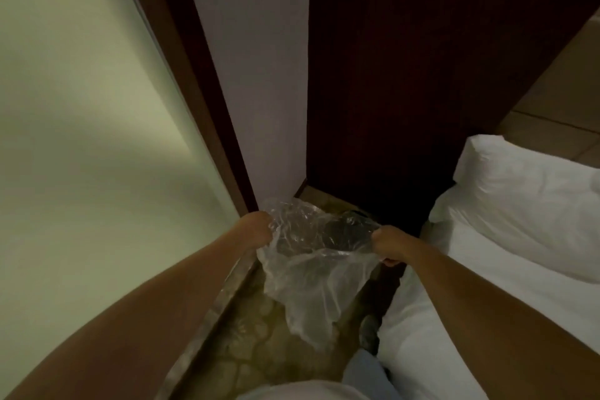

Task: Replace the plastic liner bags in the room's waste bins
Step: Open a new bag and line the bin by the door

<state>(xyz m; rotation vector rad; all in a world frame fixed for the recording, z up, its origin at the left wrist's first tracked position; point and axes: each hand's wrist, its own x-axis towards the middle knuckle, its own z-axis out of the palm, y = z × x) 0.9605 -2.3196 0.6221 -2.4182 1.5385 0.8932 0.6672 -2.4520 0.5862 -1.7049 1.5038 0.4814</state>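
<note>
Between 2 hands' grip (259,226) (386,245), liner bag (311,269) hanging

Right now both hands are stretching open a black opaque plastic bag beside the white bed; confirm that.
Not quite. The head view shows a clear, see-through plastic liner bag, not black. Left hand and right hand do grip it, beside the white bed.

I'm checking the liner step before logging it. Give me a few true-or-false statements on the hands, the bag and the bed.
1. Both hands hold the clear crinkled plastic liner bag. True: left hand, right hand.
2. The bag lies flat on the patterned floor. False: it hangs between the hands.
3. A white-sheeted bed lies on the right. True.
4. The bag is black and opaque. False: it is see-through.
</note>
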